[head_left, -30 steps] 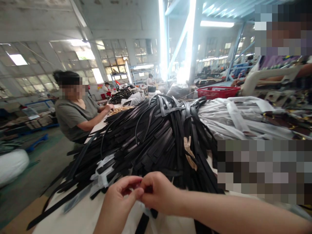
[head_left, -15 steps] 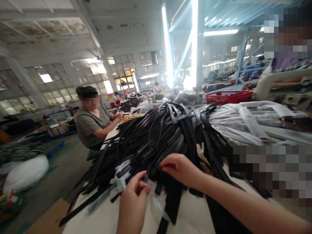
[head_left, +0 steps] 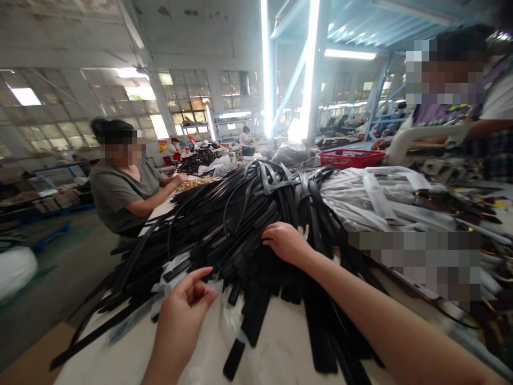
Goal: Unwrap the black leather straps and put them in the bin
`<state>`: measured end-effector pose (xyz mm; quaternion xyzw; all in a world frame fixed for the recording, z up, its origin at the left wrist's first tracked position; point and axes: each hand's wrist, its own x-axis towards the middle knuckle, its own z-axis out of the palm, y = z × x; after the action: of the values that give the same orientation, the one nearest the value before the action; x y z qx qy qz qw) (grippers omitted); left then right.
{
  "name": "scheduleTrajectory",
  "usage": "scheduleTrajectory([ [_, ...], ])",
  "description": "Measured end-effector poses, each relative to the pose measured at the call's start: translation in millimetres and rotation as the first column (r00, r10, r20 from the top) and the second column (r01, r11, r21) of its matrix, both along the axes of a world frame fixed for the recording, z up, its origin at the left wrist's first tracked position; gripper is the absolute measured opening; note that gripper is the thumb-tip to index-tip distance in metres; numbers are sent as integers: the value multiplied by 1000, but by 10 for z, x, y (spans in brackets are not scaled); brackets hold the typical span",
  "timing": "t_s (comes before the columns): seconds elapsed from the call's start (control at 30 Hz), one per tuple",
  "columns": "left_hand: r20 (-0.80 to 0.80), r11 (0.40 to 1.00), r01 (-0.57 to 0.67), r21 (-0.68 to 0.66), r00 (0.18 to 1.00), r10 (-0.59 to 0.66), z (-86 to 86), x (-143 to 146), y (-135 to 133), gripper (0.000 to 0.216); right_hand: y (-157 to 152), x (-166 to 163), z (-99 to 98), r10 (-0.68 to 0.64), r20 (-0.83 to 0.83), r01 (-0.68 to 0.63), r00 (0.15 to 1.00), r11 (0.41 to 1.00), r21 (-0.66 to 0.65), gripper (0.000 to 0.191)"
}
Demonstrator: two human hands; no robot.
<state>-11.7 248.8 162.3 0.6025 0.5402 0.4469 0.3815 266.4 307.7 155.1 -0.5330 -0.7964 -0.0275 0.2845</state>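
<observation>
A large heap of black, leather-like straps (head_left: pixel 216 224) spreads over a pale table (head_left: pixel 280 342), their loose ends pointing toward me. My right hand (head_left: pixel 286 243) rests on the heap, its fingers bent together around black straps; the fingertips are partly hidden, so how many it grips cannot be seen. To the lower left, my left hand (head_left: pixel 184 307) hovers over the table edge of the heap, index finger stretched out and thumb apart, with nothing visible between them. Clear plastic film (head_left: pixel 172 270) lies among the strap ends just beyond it.
White-wrapped straps (head_left: pixel 372 195) lie to the right of the heap. A red basket (head_left: pixel 352 158) stands behind them, near a sewing machine (head_left: pixel 425 141) with a person (head_left: pixel 452 101) beside it. Another person (head_left: pixel 124 182) works at the table's left side, by small gold-coloured pieces (head_left: pixel 196 183).
My view has turned slightly right, so the surroundings sit further left. My right hand has moved farther onto the heap of straps. My left hand keeps its half-curled, open pose.
</observation>
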Motion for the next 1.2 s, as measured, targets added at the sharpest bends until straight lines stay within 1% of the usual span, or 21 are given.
scheduleTrajectory([
  [0.13,11,1000,3,-13,1000,-3,30,-1,12,55,12,45,5,-13,3,13,1000,1000,-22,14],
  [0.3,-79,1000,6,20,997,-5,17,-30,33,48,-15,46,-20,-49,26,50,998,998,-44,14],
  [0.43,-160,998,20,67,987,-9,14,-29,13,46,-48,-21,0,-78,36,78,996,997,0,17],
  [0.53,-289,990,-7,140,956,48,38,5,-7,44,-111,-116,68,-90,15,89,996,993,73,18],
  [0.6,-357,981,-23,193,930,92,56,28,-14,43,-206,-221,116,-16,-26,20,1000,986,164,15],
  [0.67,-388,974,-26,225,915,114,66,41,-17,41,-333,-348,145,123,-40,-109,992,962,250,13],
  [0.7,-395,972,-27,235,911,121,69,42,-18,41,-396,-411,151,184,-30,-169,982,947,275,12],
  [0.77,-402,968,-33,248,906,134,70,38,-19,40,-496,-509,149,238,8,-230,971,929,289,13],
  [0.87,-402,968,-44,248,904,144,71,25,-24,40,-544,-565,128,225,46,-229,973,928,295,17],
  [1.1,-390,970,-33,242,912,128,78,25,-52,41,-497,-564,62,203,139,-236,969,924,299,18],
  [1.2,-393,969,-17,246,912,115,80,34,-52,40,-498,-570,51,202,150,-241,968,918,314,19],
])
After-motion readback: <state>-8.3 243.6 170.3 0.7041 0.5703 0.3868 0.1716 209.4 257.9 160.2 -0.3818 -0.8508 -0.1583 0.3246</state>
